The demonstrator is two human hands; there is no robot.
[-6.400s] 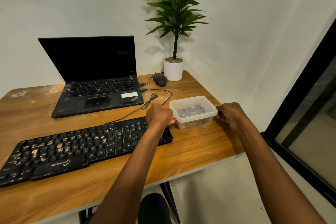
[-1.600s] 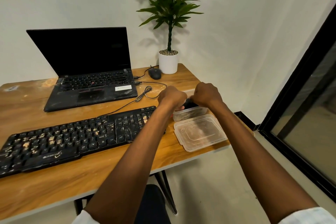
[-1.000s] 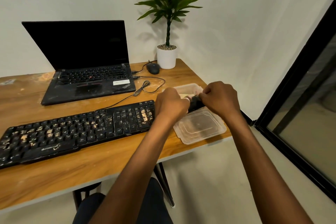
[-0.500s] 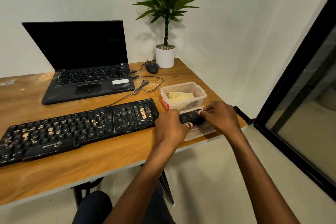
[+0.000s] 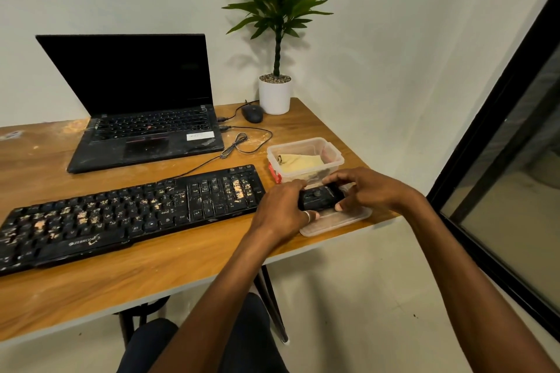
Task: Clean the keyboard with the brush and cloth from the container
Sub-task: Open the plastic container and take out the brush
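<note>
While the left hand (image 5: 283,209) and the right hand (image 5: 368,191) each pinch one end of the small black brush (image 5: 319,198), it is right over the clear lid (image 5: 339,220) at the front edge of the table (image 5: 181,260). Behind it stands the open container (image 5: 335,157) with the yellow cloth (image 5: 300,162) inside. Just to the left lies the black keyboard (image 5: 121,215), with pale crumbs stuck on many keys.

One table (image 5: 157,266) carries one keyboard (image 5: 130,215), one laptop (image 5: 145,136), one mouse (image 5: 252,113) and one potted plant (image 5: 275,94), the last at its far right corner. Also counted: one container (image 5: 336,153), one lid (image 5: 342,218), one cloth (image 5: 303,162), one brush (image 5: 318,198). Hands number two: left hand (image 5: 281,212), right hand (image 5: 368,191).
</note>
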